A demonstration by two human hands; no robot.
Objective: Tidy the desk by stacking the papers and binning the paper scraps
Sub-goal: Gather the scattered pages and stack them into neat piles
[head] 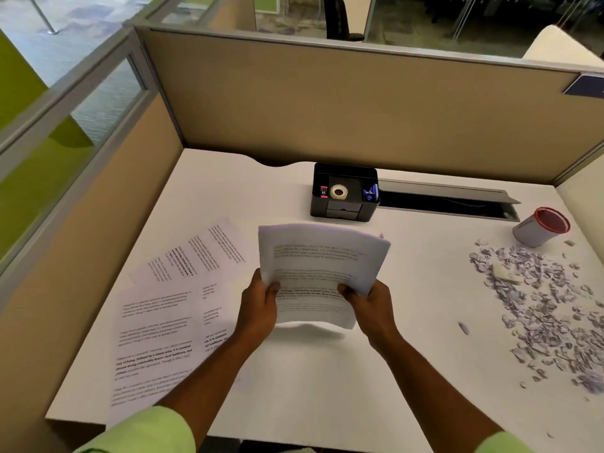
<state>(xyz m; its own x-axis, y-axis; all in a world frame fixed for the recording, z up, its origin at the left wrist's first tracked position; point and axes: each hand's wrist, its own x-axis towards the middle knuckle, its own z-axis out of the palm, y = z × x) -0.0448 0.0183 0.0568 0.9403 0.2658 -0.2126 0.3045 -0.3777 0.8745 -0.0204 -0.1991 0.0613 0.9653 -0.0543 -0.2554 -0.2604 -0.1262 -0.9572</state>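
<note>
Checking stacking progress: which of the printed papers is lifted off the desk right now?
The sheet held between left hand and right hand, casting a shadow on the desk. The other papers lie flat to its left.

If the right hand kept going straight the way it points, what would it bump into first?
Probably the black desk organizer: the right hand, gripping the held papers, points up-left toward the desk's back. Depth is unclear.

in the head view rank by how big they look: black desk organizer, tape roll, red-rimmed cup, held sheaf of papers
Largest to smallest as they appear:
1. held sheaf of papers, though it is raised toward the camera, which inflates it
2. black desk organizer
3. red-rimmed cup
4. tape roll, inside the organizer
</note>
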